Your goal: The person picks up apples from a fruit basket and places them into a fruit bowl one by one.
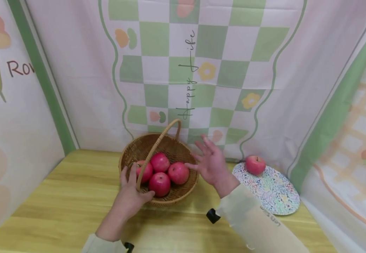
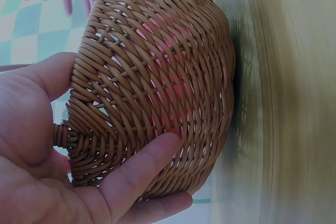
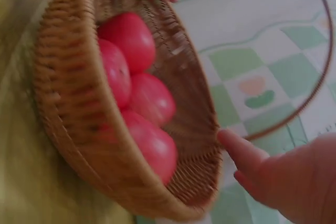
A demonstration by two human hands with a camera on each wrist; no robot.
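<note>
A brown wicker basket [image 1: 176,195] with a tall arched handle stands on the wooden table, holding several red apples [image 1: 159,184]. My left hand [image 1: 132,196] grips its near left rim at the foot of the handle. In the left wrist view the fingers [image 2: 139,169] lie along the woven outside, and the thumb [image 2: 55,74] is at the rim. Beside the right rim is my right hand [image 1: 212,167], fingers spread and nothing held. One of its fingertips [image 3: 228,137] is close to the rim in the right wrist view; contact is unclear.
To the right, a speckled oval mat [image 1: 273,191] lies on the wooden table [image 1: 75,196] with a single red apple [image 1: 255,165] at its far end. A checked cloth backdrop [image 1: 183,70] hangs behind the basket, and printed cloth closes off both sides.
</note>
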